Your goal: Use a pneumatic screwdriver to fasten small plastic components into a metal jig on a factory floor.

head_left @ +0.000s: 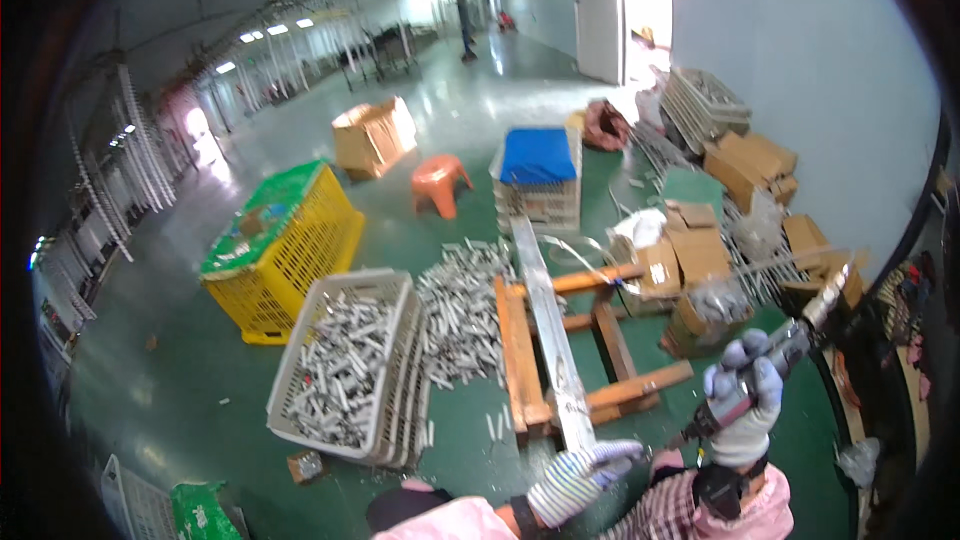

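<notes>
My right hand [745, 390], in a white and grey-blue work glove, is wrapped round a dark power drill [790, 345]. The drill's silvery front end points up and to the right, away from the bench. My left hand [590, 475], in a striped glove, lies just beyond the near end of a long, flat metal bar [550, 325]. Its fingers are pressed together and point right; whatever they may hold is too small to make out. The bar rests lengthwise across an orange-brown wooden frame [520, 370].
Left of the frame, a white crate [400, 340] holds many short metal pieces, with a loose pile [465, 305] beside it. Behind are a yellow crate [300, 260], an orange stool [438, 185] and white crates under a blue cover [540, 155]. Cardboard boxes [690, 255] line the right wall.
</notes>
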The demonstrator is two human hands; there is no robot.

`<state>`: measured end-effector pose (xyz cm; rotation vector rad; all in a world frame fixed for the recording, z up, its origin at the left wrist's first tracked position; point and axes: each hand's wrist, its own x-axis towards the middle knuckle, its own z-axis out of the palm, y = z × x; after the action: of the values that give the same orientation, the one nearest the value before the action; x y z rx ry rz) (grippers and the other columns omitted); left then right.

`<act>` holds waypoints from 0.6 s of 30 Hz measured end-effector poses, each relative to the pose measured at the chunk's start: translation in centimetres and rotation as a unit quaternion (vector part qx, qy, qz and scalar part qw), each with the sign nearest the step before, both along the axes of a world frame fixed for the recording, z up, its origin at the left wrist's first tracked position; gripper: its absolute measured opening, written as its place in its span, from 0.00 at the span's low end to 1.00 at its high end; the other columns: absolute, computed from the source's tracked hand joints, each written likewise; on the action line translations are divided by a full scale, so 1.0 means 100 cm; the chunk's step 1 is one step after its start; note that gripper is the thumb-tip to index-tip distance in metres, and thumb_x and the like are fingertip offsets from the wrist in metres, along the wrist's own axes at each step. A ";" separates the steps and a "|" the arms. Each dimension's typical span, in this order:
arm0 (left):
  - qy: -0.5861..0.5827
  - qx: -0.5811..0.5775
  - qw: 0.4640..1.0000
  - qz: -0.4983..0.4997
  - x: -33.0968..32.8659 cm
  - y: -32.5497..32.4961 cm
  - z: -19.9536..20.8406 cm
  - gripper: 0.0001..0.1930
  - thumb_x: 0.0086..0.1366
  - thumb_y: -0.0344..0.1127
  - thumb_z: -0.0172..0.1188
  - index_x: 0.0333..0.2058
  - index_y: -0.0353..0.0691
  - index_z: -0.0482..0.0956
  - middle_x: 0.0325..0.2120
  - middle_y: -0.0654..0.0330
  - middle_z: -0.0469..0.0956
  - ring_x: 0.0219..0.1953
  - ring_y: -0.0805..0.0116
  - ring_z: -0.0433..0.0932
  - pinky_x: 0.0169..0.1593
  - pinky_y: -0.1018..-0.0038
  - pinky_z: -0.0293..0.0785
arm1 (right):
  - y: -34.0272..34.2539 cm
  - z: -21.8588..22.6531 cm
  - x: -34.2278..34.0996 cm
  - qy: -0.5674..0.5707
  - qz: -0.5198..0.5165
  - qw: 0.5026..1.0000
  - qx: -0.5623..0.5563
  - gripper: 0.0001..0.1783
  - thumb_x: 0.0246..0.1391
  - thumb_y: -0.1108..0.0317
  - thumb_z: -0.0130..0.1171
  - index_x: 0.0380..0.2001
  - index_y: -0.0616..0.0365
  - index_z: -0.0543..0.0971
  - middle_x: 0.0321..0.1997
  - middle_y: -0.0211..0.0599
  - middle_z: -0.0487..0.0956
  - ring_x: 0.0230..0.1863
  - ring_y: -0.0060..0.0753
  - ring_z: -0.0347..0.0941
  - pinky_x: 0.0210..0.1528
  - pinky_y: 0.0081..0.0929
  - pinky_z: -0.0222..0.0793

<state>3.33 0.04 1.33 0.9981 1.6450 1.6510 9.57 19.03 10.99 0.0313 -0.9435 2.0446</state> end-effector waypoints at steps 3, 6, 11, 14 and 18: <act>-0.003 -0.039 0.999 -0.033 -0.012 -0.009 0.001 0.18 0.63 0.27 0.54 0.52 0.41 0.70 0.42 0.61 0.78 0.45 0.72 0.75 0.49 0.77 0.70 | -0.004 0.002 -0.009 0.021 0.020 1.000 0.003 0.19 0.54 0.60 0.55 0.47 0.55 0.70 0.37 0.34 0.74 0.23 0.22 0.65 0.28 0.26 0.63; -0.002 -0.036 0.999 -0.017 -0.013 -0.010 0.006 0.15 0.63 0.27 0.55 0.49 0.42 0.74 0.37 0.62 0.78 0.34 0.75 0.76 0.39 0.78 0.73 | -0.006 0.003 -0.010 0.033 0.064 0.997 -0.018 0.19 0.53 0.62 0.56 0.48 0.55 0.71 0.37 0.38 0.77 0.22 0.28 0.69 0.29 0.30 0.66; -0.054 -0.036 0.997 -0.050 -0.017 -0.001 0.000 0.13 0.63 0.26 0.54 0.46 0.42 0.76 0.30 0.65 0.76 0.26 0.79 0.72 0.33 0.82 0.71 | -0.008 0.002 -0.009 0.034 0.108 0.994 0.008 0.20 0.53 0.63 0.58 0.49 0.56 0.72 0.38 0.40 0.77 0.25 0.31 0.73 0.32 0.32 0.68; -0.087 -0.023 0.993 -0.072 -0.018 -0.003 -0.005 0.13 0.64 0.28 0.54 0.47 0.42 0.76 0.31 0.65 0.76 0.27 0.79 0.72 0.34 0.82 0.71 | -0.019 0.001 -0.010 0.019 0.113 0.993 -0.004 0.20 0.52 0.64 0.60 0.48 0.55 0.72 0.37 0.41 0.77 0.26 0.32 0.74 0.32 0.32 0.70; -0.184 -0.053 0.980 -0.048 -0.010 -0.006 -0.003 0.13 0.64 0.31 0.55 0.48 0.41 0.75 0.31 0.65 0.76 0.27 0.79 0.72 0.35 0.81 0.72 | -0.029 0.003 -0.009 -0.011 0.098 0.995 -0.002 0.22 0.48 0.66 0.64 0.46 0.55 0.72 0.37 0.41 0.77 0.27 0.32 0.75 0.32 0.32 0.73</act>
<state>2.38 -0.52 1.06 0.6597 1.3983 1.5569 8.71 16.10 11.29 0.1023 -0.9823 2.2312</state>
